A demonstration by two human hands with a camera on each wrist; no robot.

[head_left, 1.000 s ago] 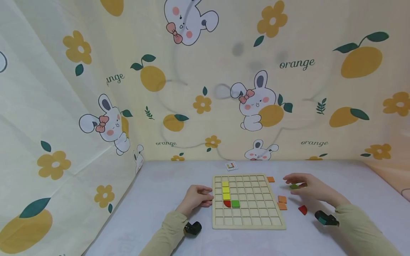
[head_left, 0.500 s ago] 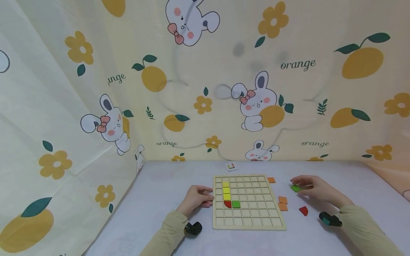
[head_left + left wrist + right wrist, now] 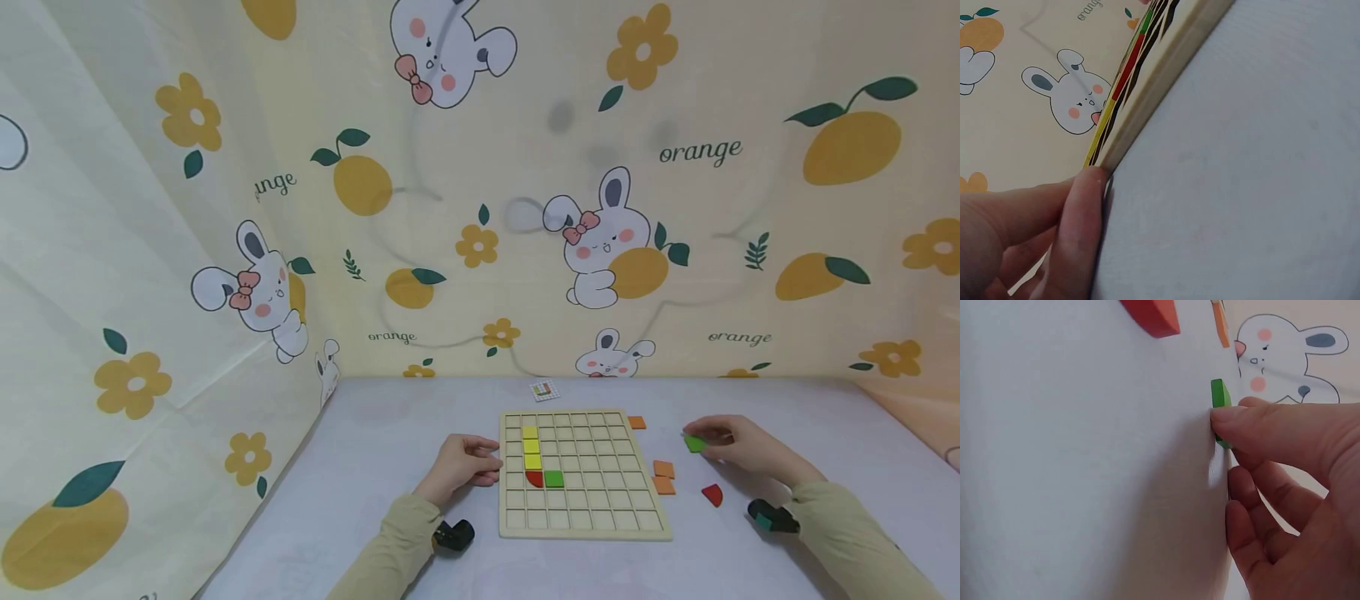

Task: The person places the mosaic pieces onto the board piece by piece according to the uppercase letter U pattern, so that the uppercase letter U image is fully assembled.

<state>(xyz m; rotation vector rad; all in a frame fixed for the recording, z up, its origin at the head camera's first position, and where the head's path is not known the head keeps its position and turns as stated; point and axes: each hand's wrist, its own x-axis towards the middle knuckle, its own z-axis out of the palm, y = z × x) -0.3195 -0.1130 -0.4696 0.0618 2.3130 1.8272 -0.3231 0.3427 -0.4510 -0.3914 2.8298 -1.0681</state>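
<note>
The green piece [image 3: 694,444] is pinched between the thumb and a finger of my right hand [image 3: 750,450], and my other fingers on that side are bent and hold nothing. Close to them, a little nearer to me, a red piece [image 3: 713,496] lies on the table [image 3: 570,571], and two orange pieces [image 3: 663,469] lie by the right edge of the wooden board [image 3: 585,533]. My left hand [image 3: 457,465] touches the board's left edge with loose fingers, and farthest off, behind the board, lies a small card [image 3: 545,391].
</note>
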